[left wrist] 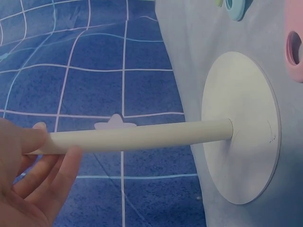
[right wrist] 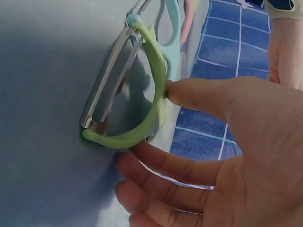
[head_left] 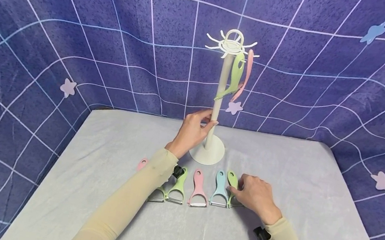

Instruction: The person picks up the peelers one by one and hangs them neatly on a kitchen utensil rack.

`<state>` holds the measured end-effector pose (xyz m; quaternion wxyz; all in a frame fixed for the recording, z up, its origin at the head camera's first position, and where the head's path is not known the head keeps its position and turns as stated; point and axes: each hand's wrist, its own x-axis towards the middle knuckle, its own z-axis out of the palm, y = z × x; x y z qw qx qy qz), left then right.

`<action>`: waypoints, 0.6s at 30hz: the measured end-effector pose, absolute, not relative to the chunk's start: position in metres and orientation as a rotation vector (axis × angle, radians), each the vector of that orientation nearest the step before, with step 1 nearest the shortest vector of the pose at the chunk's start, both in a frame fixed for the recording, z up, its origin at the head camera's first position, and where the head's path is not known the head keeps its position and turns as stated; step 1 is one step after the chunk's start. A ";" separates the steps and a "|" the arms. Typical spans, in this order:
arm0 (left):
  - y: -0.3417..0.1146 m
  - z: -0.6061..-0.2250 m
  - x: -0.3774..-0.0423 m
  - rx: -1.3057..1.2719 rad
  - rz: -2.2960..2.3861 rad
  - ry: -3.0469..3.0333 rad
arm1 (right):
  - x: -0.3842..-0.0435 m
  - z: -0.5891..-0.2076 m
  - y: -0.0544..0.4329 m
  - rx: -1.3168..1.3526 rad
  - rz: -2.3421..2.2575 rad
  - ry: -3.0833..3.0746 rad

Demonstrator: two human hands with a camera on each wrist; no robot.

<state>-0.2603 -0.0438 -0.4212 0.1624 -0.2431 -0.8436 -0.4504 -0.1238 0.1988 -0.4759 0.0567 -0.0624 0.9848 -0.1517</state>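
My left hand (head_left: 191,133) holds the pole of a cream stand (head_left: 224,75), thumb on one side and fingers on the other. The stand is upright on its round base, with hooks around its top. A green peeler (head_left: 237,71) and a pink peeler (head_left: 247,72) hang from hooks on its right side. On the table, my right hand (head_left: 256,193) pinches another green peeler (right wrist: 157,71) between thumb and fingers, at the right end of a row. Its handle hole points toward the stand. A light blue peeler (head_left: 220,183) lies just left of it.
Further left in the row lie a pink peeler (head_left: 198,182), a green peeler (head_left: 180,184) and others partly hidden under my left forearm, including a pink handle (head_left: 142,163). A grey cloth covers the table (head_left: 102,140). Behind hangs a blue gridded curtain (head_left: 169,19).
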 end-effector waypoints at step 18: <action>-0.043 -0.420 -0.258 -0.674 -1.295 -2.418 | -0.121 -0.480 0.196 -0.175 -0.502 2.985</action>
